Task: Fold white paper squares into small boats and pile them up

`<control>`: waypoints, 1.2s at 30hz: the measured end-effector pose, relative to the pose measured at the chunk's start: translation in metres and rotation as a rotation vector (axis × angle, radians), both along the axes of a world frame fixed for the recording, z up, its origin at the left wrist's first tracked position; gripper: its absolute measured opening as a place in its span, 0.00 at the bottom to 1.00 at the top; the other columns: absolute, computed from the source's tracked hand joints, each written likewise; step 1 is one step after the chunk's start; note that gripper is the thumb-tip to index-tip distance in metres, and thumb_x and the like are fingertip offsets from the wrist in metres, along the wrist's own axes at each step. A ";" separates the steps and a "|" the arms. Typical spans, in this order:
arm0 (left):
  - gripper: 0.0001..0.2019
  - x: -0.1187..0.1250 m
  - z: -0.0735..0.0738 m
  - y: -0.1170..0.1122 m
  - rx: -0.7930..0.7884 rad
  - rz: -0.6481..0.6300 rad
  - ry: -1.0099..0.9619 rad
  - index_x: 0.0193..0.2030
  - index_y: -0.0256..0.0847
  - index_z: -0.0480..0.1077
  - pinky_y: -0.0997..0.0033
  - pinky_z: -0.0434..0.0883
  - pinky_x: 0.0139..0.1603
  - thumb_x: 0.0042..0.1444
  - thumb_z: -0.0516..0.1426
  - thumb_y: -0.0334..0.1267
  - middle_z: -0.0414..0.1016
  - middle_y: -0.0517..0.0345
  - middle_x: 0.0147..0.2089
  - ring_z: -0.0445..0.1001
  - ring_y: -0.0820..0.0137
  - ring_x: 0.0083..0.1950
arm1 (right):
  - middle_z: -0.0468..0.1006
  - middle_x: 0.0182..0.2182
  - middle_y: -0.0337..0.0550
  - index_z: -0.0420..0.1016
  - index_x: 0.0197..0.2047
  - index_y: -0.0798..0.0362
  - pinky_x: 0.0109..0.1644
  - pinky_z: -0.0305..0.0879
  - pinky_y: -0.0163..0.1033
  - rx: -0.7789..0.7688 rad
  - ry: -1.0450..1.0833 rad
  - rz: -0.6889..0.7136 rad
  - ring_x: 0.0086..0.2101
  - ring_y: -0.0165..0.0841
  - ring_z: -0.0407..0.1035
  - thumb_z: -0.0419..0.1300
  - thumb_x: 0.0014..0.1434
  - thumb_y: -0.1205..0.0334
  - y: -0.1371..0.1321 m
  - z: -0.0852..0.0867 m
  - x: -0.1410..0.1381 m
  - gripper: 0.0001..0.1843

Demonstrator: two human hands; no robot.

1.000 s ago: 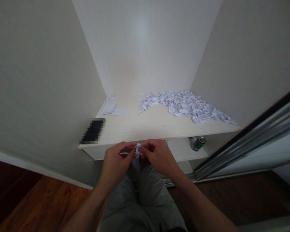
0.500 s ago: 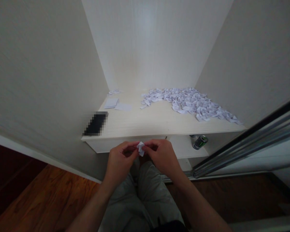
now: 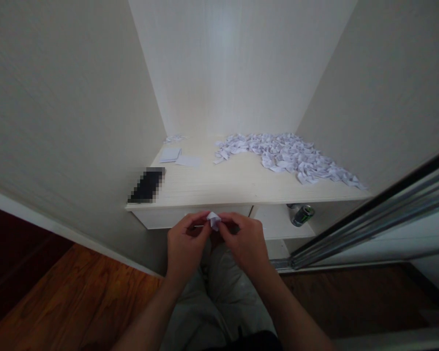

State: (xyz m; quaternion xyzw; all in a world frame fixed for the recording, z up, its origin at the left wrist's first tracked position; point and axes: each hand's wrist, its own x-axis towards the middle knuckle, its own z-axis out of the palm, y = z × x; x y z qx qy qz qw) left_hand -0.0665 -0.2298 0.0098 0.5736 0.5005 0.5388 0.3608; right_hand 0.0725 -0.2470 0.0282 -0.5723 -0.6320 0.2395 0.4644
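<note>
A small folded piece of white paper (image 3: 214,221) is pinched between my two hands, just in front of the shelf's front edge. My left hand (image 3: 187,238) grips its left side with thumb and fingertips. From the other side, my right hand (image 3: 244,239) closes thumb and forefinger on it. Behind them, a large heap of folded white paper pieces (image 3: 289,153) spreads over the right and back of the shelf (image 3: 212,185). At the back left lie a stack of white paper sheets (image 3: 170,155) and a flat loose sheet (image 3: 189,161).
A dark, pixelated flat object (image 3: 147,185) lies at the shelf's left front. More small white paper pieces (image 3: 174,139) rest in the left back corner. A dark can (image 3: 303,215) lies in the lower compartment. Side panels bound the shelf; a metal door track (image 3: 336,229) runs at right.
The paper between my fingers has changed shape slightly and looks more compact. Both hands have shifted a little, staying pinched on it. The view has tilted slightly.
</note>
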 end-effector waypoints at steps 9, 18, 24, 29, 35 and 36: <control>0.12 -0.009 -0.001 0.006 -0.109 -0.156 -0.027 0.42 0.38 0.80 0.70 0.78 0.39 0.49 0.65 0.36 0.83 0.53 0.36 0.81 0.65 0.37 | 0.84 0.34 0.42 0.81 0.38 0.53 0.41 0.70 0.37 -0.118 0.088 0.124 0.34 0.34 0.77 0.62 0.60 0.66 0.007 -0.004 0.010 0.06; 0.13 -0.011 -0.003 0.008 -0.167 -0.185 0.003 0.41 0.38 0.79 0.69 0.78 0.41 0.47 0.66 0.36 0.84 0.52 0.37 0.82 0.64 0.39 | 0.84 0.34 0.44 0.80 0.38 0.54 0.40 0.68 0.36 -0.152 -0.079 0.164 0.34 0.33 0.76 0.62 0.60 0.67 0.007 -0.006 0.011 0.05; 0.11 -0.015 -0.005 0.012 -0.309 -0.352 -0.058 0.38 0.37 0.79 0.70 0.76 0.37 0.45 0.65 0.34 0.83 0.54 0.32 0.81 0.65 0.34 | 0.82 0.30 0.42 0.80 0.35 0.55 0.36 0.67 0.33 -0.234 0.013 0.121 0.30 0.31 0.76 0.63 0.60 0.65 0.003 -0.012 0.008 0.05; 0.12 -0.004 -0.011 0.008 -0.259 -0.174 0.014 0.38 0.36 0.79 0.72 0.74 0.32 0.45 0.65 0.35 0.82 0.55 0.29 0.80 0.66 0.30 | 0.80 0.33 0.47 0.78 0.37 0.54 0.38 0.63 0.38 -0.051 -0.378 -0.072 0.35 0.36 0.74 0.59 0.64 0.67 -0.009 -0.025 -0.009 0.06; 0.14 0.008 -0.020 0.000 -0.244 0.020 -0.090 0.42 0.36 0.78 0.72 0.75 0.32 0.47 0.64 0.36 0.82 0.56 0.29 0.80 0.66 0.31 | 0.79 0.37 0.51 0.76 0.51 0.55 0.45 0.64 0.44 0.174 -0.603 -0.117 0.39 0.41 0.71 0.56 0.66 0.68 -0.015 -0.044 -0.019 0.13; 0.15 0.009 -0.021 -0.001 -0.249 0.032 -0.115 0.43 0.35 0.77 0.73 0.75 0.32 0.47 0.64 0.36 0.81 0.56 0.29 0.80 0.66 0.31 | 0.79 0.41 0.52 0.75 0.54 0.56 0.47 0.65 0.45 0.190 -0.591 -0.085 0.41 0.42 0.71 0.56 0.66 0.69 -0.015 -0.046 -0.019 0.15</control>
